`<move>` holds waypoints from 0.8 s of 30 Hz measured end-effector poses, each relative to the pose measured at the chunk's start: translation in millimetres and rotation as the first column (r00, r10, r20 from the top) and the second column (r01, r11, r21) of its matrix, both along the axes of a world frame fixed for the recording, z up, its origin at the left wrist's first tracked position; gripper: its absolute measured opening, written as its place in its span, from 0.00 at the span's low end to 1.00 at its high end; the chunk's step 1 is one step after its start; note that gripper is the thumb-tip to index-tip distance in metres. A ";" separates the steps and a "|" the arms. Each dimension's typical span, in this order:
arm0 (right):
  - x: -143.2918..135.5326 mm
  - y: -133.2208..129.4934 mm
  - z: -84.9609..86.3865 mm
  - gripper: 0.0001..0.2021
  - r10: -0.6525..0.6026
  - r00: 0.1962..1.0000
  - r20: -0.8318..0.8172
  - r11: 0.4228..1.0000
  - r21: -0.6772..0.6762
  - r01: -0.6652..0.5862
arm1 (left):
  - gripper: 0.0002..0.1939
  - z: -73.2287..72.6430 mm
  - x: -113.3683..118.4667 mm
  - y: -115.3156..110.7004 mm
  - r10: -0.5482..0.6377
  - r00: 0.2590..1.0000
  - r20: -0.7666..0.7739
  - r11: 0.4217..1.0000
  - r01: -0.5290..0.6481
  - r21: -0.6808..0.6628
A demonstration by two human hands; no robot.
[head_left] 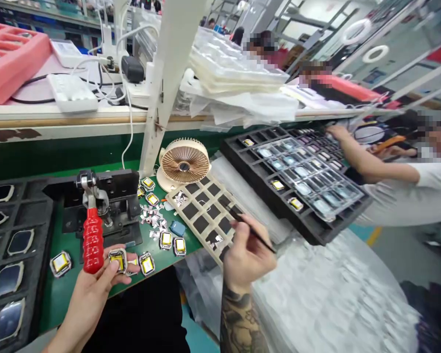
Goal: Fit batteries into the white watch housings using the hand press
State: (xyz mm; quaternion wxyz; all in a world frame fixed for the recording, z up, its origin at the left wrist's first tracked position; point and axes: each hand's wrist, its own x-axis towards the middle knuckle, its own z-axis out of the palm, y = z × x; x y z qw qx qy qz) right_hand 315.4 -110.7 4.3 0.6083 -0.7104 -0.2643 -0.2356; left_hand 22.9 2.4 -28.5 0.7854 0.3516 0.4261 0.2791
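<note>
My left hand point(99, 282) grips a small watch case point(117, 261) with a yellow and silver inside, just in front of the red handle point(93, 240) of a black clamp fixture. In my right hand point(248, 252) is a pair of dark tweezers point(255, 233), their tips over a beige tray point(194, 223) with dark square pads. Several similar cases with yellow parts lie on the green mat, one point(147, 263) right of my left hand. Small silvery pieces point(154, 218) are scattered between the fixture and the beige tray.
A small fan point(184, 164) stands behind the beige tray. Black foam trays hold watch parts at the left point(46, 235) and right point(316, 238). Another person's arm point(371, 162) reaches over the right tray. A white post point(165, 88) rises behind the mat.
</note>
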 end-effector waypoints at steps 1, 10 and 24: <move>-11.4 -0.3 -9.8 0.08 0.093 0.995 0.039 0.993 -0.071 -0.090 | 0.25 0.2 -2.9 -0.1 0.012 1.000 0.002 1.000 -0.012 0.021; -65.3 5.7 -69.1 0.20 0.775 0.627 0.073 0.570 -0.510 -0.645 | 0.20 1.8 -20.6 -1.9 0.015 0.999 -0.034 0.992 -0.011 0.125; -59.0 -23.6 -62.3 0.20 0.689 0.721 0.078 0.548 -0.707 -0.447 | 0.24 -23.1 -7.8 -29.9 -0.525 0.836 -0.160 0.833 0.543 0.105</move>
